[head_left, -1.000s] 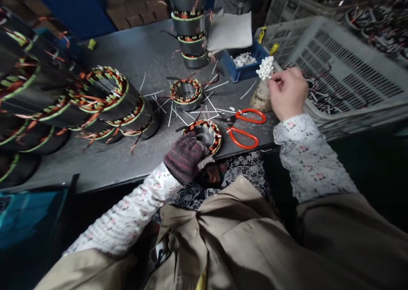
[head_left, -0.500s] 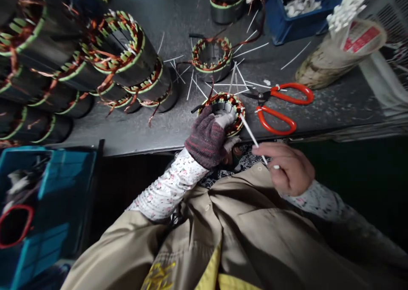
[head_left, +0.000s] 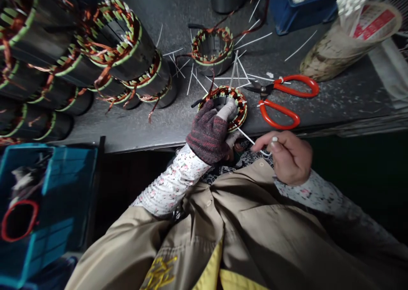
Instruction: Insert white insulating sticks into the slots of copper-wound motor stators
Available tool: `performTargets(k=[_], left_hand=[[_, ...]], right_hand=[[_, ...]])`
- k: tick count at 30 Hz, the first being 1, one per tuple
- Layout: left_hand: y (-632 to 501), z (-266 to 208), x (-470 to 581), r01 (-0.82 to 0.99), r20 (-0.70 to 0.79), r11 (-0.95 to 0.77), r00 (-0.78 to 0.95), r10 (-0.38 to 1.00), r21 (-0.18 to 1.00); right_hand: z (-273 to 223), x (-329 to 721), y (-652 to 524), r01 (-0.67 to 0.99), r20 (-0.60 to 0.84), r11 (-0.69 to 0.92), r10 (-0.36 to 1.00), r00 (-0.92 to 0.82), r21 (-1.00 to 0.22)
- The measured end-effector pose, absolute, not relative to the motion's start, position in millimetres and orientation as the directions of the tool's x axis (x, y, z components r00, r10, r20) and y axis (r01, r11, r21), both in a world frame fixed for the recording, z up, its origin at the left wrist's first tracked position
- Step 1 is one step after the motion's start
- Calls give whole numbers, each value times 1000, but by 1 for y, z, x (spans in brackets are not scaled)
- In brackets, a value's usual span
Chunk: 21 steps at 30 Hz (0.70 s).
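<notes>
My left hand [head_left: 208,132], in a dark knitted glove with pale-wrapped fingertips, grips the near side of a motor stator [head_left: 242,107] at the bench edge. Copper windings and light green insulation strips ring its top. My right hand [head_left: 291,154] is bare and pinches a thin white cord [head_left: 245,136], which runs from the stator's near rim to my fingers. Another white strand [head_left: 234,75] stands up from the stator's far rim. Red-handled scissors [head_left: 270,96] lie just right of the stator, blades toward it.
A second stator [head_left: 213,54] stands behind, among loose white cord pieces. Stacked stators [head_left: 127,60] fill the bench's left. At the right are a blue bin [head_left: 287,13] and a tilted tube [head_left: 334,47] holding white cords. A turquoise crate [head_left: 70,188] sits lower left.
The white cord has gone from straight to bent near my right hand, which has moved slightly up. The stator is tilted a little differently in my left hand. The whole view has shifted slightly.
</notes>
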<state>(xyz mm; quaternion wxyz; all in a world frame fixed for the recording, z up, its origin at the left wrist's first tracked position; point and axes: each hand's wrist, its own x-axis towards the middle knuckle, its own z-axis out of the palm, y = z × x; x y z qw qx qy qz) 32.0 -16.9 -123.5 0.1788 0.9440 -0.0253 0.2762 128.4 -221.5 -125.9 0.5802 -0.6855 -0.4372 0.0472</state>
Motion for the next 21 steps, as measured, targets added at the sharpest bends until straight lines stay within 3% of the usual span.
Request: performTargets(k=[5,8,10,14,21], left_hand=[[-21,-127,31,-152,564,-920,821,86,361],[-25,-129,29,-92,496,-859,845,200,503],[-25,-129,30,-134,528,-806,814,242,576],[-20,-125,34,-254,631,-813,757,170,524],[-13,-124,36,-155,506,-876,855,113,456]], right_hand=[[-131,135,-182,530,499,140,596,629,-836],[-135,136,-172,466,451,132,572,685,-875],[-132,135,-175,444,416,102,580,701,-890],[-118,135,-188,487,411,73,654,636,-870],[-116,140,-178,663,475,-20,682,556,-748]])
